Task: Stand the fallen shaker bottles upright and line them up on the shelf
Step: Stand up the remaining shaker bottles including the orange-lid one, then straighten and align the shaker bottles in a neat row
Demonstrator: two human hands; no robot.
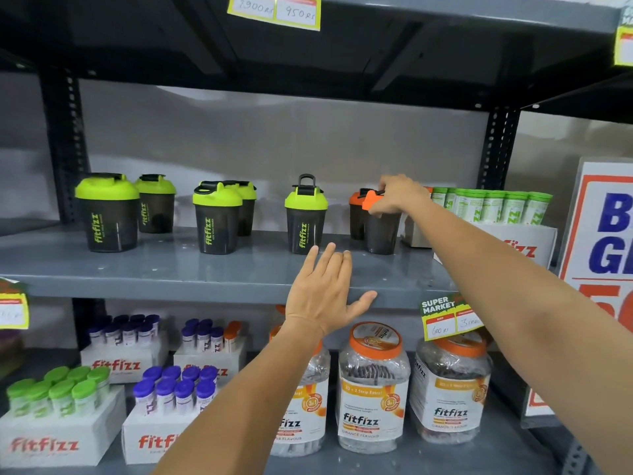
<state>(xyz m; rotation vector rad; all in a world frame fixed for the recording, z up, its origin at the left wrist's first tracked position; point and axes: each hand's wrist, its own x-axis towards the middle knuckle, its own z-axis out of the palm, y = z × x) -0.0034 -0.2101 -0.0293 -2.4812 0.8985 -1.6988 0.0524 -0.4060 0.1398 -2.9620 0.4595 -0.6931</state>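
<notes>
Several dark shaker bottles stand upright on the grey shelf (171, 265). Two green-lidded pairs stand at the left (108, 214) and centre-left (216, 219), and a single green-lidded one (306, 217) with its loop raised stands mid-shelf. At the right, my right hand (397, 195) grips the orange lid of an upright orange-lidded shaker (381, 231), with a second orange-lidded shaker (357, 214) just behind it. My left hand (325, 293) hovers open, fingers spread, over the shelf's front edge below the single green-lidded shaker, touching no bottle.
Green-capped tubes in a white box (493, 207) crowd the shelf right of the orange shakers. A large sign (606, 234) stands at far right. Below are large jars (373, 389), boxes of tubes (58, 406) and a price tag (448, 318).
</notes>
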